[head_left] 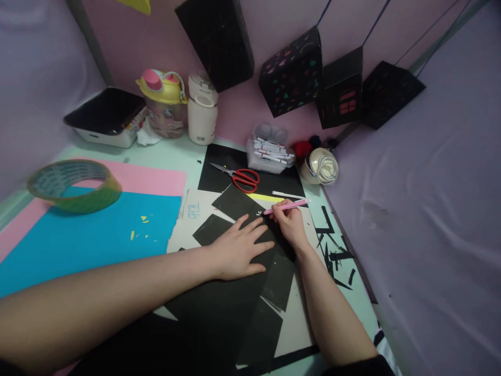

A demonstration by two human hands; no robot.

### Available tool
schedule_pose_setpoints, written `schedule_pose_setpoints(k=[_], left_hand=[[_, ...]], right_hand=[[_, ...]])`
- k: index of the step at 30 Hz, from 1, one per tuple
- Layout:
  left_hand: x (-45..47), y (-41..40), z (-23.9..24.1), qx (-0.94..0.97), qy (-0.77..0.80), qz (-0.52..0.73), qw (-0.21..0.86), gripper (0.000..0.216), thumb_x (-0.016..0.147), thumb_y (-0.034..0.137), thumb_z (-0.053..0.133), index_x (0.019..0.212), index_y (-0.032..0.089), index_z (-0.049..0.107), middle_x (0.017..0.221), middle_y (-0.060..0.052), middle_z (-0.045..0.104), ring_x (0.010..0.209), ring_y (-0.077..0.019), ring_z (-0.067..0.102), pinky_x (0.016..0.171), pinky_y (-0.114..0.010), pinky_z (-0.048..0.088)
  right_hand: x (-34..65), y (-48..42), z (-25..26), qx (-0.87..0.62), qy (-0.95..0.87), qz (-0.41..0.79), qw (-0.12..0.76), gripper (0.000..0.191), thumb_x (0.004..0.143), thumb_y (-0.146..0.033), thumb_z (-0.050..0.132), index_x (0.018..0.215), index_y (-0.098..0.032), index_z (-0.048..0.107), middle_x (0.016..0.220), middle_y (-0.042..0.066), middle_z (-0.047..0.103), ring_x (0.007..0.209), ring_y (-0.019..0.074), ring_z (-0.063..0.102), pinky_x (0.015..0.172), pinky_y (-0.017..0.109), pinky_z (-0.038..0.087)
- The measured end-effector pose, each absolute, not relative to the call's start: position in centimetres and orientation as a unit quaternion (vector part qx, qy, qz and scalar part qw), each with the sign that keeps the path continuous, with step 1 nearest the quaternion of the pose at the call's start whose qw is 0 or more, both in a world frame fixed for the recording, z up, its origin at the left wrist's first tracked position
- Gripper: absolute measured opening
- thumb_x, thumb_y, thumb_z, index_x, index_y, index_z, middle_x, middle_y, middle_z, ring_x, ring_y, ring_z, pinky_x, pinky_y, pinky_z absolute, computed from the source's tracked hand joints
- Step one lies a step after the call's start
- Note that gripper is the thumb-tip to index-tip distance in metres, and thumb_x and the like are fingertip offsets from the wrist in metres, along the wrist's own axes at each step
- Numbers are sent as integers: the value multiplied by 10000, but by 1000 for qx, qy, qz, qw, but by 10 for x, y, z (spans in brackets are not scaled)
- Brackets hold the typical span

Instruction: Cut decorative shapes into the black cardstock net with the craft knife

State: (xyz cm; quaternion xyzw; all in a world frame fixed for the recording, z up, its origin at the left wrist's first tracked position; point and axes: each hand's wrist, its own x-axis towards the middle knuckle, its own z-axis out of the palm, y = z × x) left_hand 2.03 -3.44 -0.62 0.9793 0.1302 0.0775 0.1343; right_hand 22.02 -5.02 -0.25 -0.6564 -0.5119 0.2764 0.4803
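My right hand (pixel 288 222) grips a pink pen (pixel 288 206), its tip at a small white mark (pixel 259 213) on black paper. Flat on the black paper (pixel 227 297) lies my left hand (pixel 240 248), fingers spread, a little left of the pen tip. Smaller black pieces jut out around the sheet, over a pale board (pixel 183 224) with blue writing. Just beyond my hands are red-handled scissors (pixel 245 179), lying with blades apart, and a white pen (pixel 287 195) beside a yellow strip.
A tape roll (pixel 90 201) rests on blue and pink sheets at left. Black scraps (pixel 338 256) litter the right. Behind stand a marker box (pixel 268 156), a white bottle (pixel 202 112), a yellow-lidded jug (pixel 164 107) and a black-topped tray (pixel 104 112). Black paper boxes (pixel 293 73) hang above.
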Motion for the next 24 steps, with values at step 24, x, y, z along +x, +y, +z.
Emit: schedule_pose_setpoints(k=[24], left_hand=[[20,-35,-8,978,132,89,134,567,913,604,489,1386,291,495,1498,-112,395,1442,-338,240,1149,-558,113]], right_hand=[[221,-50,-4,-665,-511,248,484,224,849,-382,602,708,-215,555,635,-10,609,594,159,563,626,291,439]])
